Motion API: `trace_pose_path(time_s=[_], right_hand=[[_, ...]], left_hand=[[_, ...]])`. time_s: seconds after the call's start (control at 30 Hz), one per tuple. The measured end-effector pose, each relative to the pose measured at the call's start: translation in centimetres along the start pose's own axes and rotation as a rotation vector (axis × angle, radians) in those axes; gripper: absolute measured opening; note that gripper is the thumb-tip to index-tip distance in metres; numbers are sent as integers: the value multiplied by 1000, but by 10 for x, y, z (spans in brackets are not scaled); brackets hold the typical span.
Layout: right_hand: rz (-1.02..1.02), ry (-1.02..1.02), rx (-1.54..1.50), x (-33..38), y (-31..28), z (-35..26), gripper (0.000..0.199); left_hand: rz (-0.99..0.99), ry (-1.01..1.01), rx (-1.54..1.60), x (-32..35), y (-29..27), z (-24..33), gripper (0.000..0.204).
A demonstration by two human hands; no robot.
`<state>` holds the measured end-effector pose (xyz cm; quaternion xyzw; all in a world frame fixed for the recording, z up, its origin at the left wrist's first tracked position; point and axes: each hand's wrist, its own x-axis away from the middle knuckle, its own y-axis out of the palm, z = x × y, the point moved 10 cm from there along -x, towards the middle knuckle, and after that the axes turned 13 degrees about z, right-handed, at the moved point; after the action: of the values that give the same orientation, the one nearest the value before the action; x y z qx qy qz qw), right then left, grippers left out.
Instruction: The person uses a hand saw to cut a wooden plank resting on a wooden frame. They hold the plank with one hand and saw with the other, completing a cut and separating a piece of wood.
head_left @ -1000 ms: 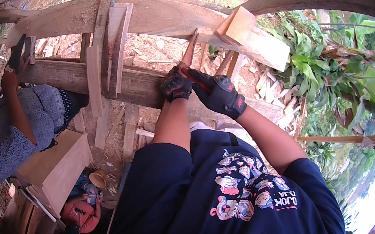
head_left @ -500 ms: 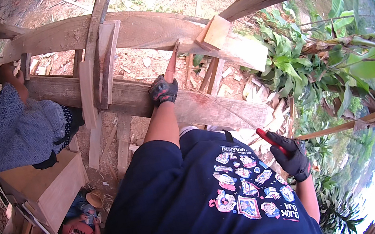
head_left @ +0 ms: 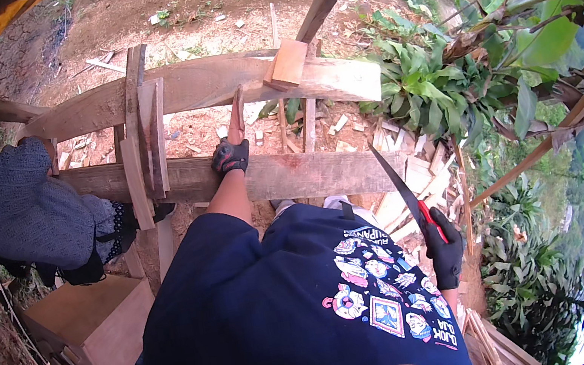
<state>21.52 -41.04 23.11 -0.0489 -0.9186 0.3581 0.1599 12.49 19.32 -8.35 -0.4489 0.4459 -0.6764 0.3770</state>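
My left hand [head_left: 230,155], in a black and red glove, grips a short reddish wooden stake [head_left: 236,115] that stands up from the lower horizontal beam [head_left: 306,172]. My right hand [head_left: 444,250], also gloved, is down at my right side and holds a long dark blade with a red handle [head_left: 400,192], its tip pointing up and away. An upper curved plank [head_left: 207,81] runs across behind the stake, with a small wooden block [head_left: 288,62] set on it.
A person in a grey patterned top [head_left: 21,210] crouches at my left by the upright slats [head_left: 140,138]. A wooden box [head_left: 94,328] sits below them. Offcuts litter the dirt; leafy plants [head_left: 438,90] grow at right.
My right hand left the stake, swung down to my right side and now holds the blade lower and farther out. My left hand stays on the stake.
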Motion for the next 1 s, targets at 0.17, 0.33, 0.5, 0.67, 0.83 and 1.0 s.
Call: trace_pose_path(time_s=[0.17,0.33,0.5,0.67,0.83,1.0], right_hand=[[-77,-31,-116,2,23,7,45],[-134,-141,24,-23,26,-12,43],[-126,-474,47,-52,12,-23,41],[-252,-496,36,-72,9,-55,44],[-354,-476,-4,-94,19,-55,44],[-468,-628,-21,-97,39,-69,42]], left_hand=[[-135,69,70,-3,0,-9,79],[-145,-10,21,33,-18,-30,97],[-183,-186,-18,57,-24,-65,100],[-124,-286,-19,73,-27,-95,99],[-72,-306,-15,111,-40,-87,99],[-85,-343,-24,130,-43,-119,100]])
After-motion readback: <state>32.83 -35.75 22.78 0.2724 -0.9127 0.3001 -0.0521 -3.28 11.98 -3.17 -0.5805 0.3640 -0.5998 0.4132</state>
